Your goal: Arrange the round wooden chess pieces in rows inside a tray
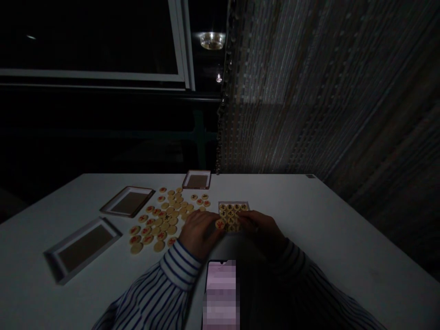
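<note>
My left hand [198,233] pinches a round wooden Chinese chess piece [220,224] with a red character between thumb and fingers, at the left side of a small box [233,202]. Inside that box lie rows of pieces with dark characters [231,214]. Over the box's right side is my right hand [263,229], its fingers bent together at the pieces there; what they hold, if anything, is hidden. Left of my left hand spreads a heap of loose chess pieces [165,227], some with red characters and many with plain faces up.
Two box trays [103,208] [57,275] lie on the left of the white table [309,206], and a smaller tray [196,187] sits at its far edge. A lit phone [222,293] is close to me between my forearms. A bead-string curtain [282,91] hangs behind.
</note>
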A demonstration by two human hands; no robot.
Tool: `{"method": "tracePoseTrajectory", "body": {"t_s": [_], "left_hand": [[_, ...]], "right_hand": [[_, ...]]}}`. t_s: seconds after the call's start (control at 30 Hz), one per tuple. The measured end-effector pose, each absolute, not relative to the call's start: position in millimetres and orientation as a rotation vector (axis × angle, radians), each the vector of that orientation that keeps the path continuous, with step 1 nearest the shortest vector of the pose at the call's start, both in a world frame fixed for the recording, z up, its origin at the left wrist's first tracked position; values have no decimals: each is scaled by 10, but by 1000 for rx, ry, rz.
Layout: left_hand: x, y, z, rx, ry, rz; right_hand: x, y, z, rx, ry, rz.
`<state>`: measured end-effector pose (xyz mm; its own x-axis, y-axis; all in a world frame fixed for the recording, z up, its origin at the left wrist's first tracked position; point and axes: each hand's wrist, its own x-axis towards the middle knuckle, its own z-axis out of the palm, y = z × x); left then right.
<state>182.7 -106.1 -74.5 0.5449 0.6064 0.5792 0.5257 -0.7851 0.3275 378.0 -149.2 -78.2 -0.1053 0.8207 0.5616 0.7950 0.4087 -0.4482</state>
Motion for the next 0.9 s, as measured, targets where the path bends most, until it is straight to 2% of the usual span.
{"method": "tracePoseTrajectory", "body": {"t_s": [0.43, 0.9], "left_hand": [[2210, -949, -813, 2599, 954, 1049], [2221, -989, -998, 2603, 785, 1171]], "right_hand": [[3912, -1510, -811, -1427, -1627, 270], [3866, -1548, -822, -1390, -1647, 569]]}}
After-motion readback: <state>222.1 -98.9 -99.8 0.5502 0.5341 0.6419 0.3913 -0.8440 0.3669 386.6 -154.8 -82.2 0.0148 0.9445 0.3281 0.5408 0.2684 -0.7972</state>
